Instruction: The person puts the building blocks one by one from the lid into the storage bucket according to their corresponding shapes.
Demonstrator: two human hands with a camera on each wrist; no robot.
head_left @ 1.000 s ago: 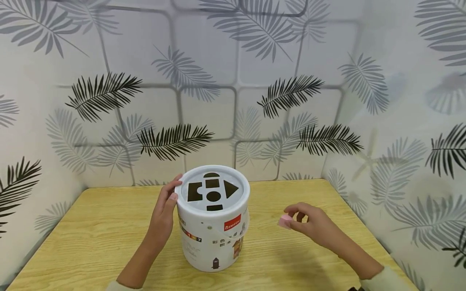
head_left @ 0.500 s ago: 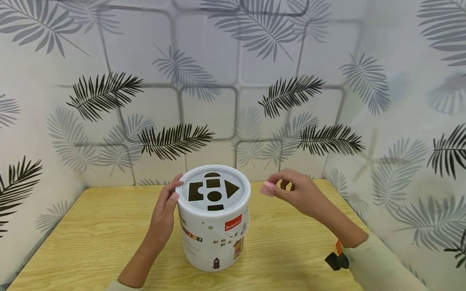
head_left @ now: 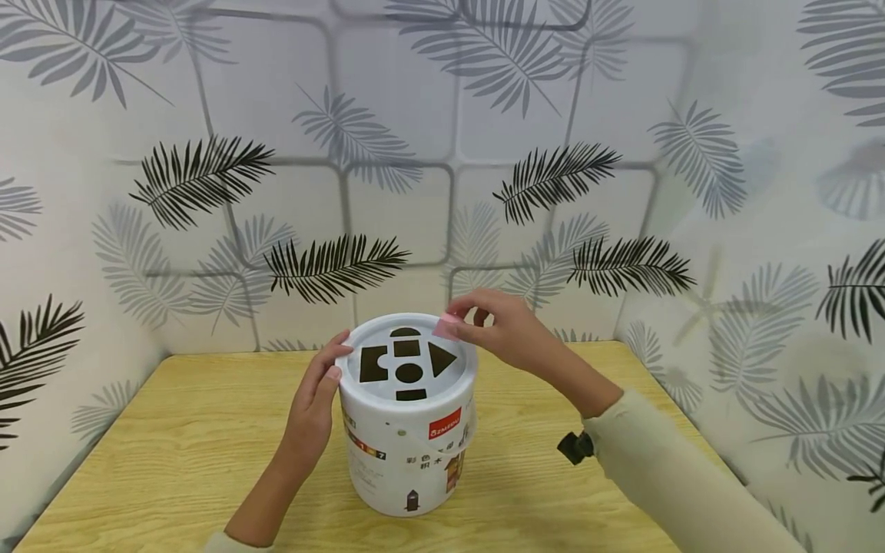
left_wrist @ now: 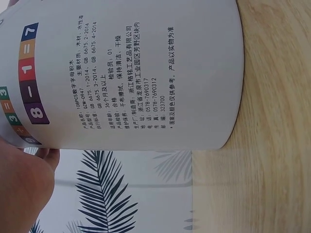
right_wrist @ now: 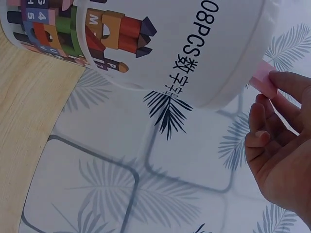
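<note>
A white bucket point(head_left: 408, 461) with a handle stands upright on the table. Its lid point(head_left: 373, 338) has several dark cut-outs, among them a triangle, a circle and rectangles. My left hand point(head_left: 311, 407) holds the bucket's left side near the top, fingertips on the rim; the left wrist view shows only part of this hand point(left_wrist: 24, 187) beside the printed wall. My right hand point(head_left: 508, 330) pinches a small pink block point(head_left: 446, 328) between thumb and fingertips, over the lid's back right rim. In the right wrist view the pink block point(right_wrist: 264, 80) sits by the rim, its other fingers bent.
The wood-grain table point(head_left: 228, 415) reaches to a wall point(head_left: 387, 207) papered with leaf patterns, with side walls left and right. A black object point(head_left: 576, 448) is at the right sleeve's cuff. The bucket's white handle point(head_left: 470, 434) hangs down its right front.
My right hand has risen and moved left, carrying the pink block from right of the bucket to above the lid's edge. The left hand and the bucket stay in place.
</note>
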